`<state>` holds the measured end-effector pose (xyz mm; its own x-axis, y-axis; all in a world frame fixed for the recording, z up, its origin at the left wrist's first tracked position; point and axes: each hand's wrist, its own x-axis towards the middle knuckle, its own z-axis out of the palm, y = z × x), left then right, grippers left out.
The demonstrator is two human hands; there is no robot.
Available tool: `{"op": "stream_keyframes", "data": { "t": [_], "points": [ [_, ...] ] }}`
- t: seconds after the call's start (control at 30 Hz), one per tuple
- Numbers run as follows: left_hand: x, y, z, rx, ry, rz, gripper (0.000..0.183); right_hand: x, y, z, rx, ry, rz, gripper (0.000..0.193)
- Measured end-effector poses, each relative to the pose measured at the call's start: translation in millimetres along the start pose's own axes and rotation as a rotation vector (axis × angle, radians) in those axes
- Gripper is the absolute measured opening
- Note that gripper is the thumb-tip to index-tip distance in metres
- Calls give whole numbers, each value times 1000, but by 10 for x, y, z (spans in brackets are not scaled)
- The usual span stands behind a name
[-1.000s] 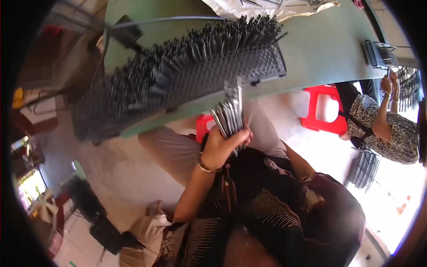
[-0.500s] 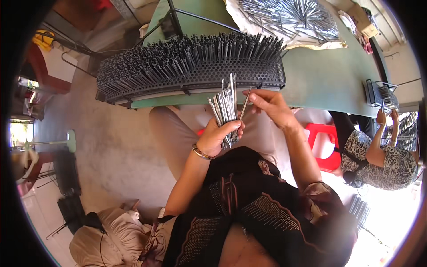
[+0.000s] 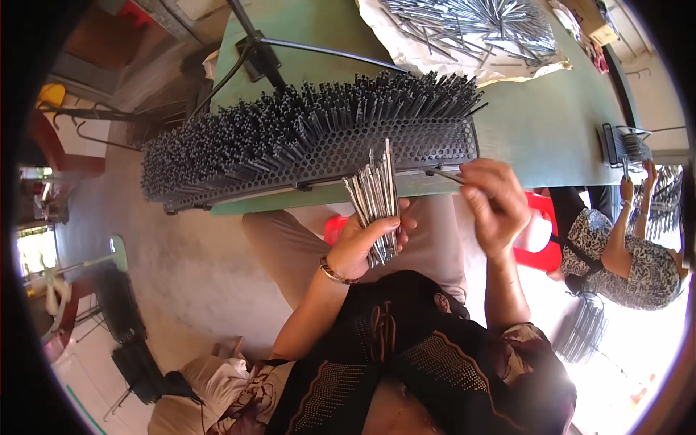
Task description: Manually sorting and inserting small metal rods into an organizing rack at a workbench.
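Nearest, the left hand (image 3: 359, 243) is closed around a slightly fanned bundle of silver rods (image 3: 375, 192). To its right, the right hand (image 3: 500, 206) pinches a single thin rod (image 3: 449, 176) near the front edge of a black perforated rack (image 3: 438, 141); whether they touch is unclear. Dark rods (image 3: 290, 123) crowd the rack, which looks mostly filled, though holes along its front are bare. Farther back on the green bench (image 3: 529, 130), a pale sheet (image 3: 377, 29) bears many loose rods (image 3: 464, 29), seemingly left to handle.
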<state>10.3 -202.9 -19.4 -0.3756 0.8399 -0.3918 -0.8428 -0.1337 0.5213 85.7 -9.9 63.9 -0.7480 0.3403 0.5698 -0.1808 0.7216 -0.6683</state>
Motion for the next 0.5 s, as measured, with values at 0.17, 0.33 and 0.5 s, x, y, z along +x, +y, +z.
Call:
{"op": "stream_keyframes", "data": {
  "t": [0.17, 0.33, 0.5],
  "points": [
    [49, 61, 66, 18, 123, -57, 32, -356, 174, 257, -191, -318, -322, 35],
    [37, -37, -16, -44, 174, 48, 24, -486, 144, 348, -141, -418, -293, 37],
    [22, -99, -43, -44, 196, 84, 22, -469, 131, 358, -45, -483, -304, 33]
  ]
}}
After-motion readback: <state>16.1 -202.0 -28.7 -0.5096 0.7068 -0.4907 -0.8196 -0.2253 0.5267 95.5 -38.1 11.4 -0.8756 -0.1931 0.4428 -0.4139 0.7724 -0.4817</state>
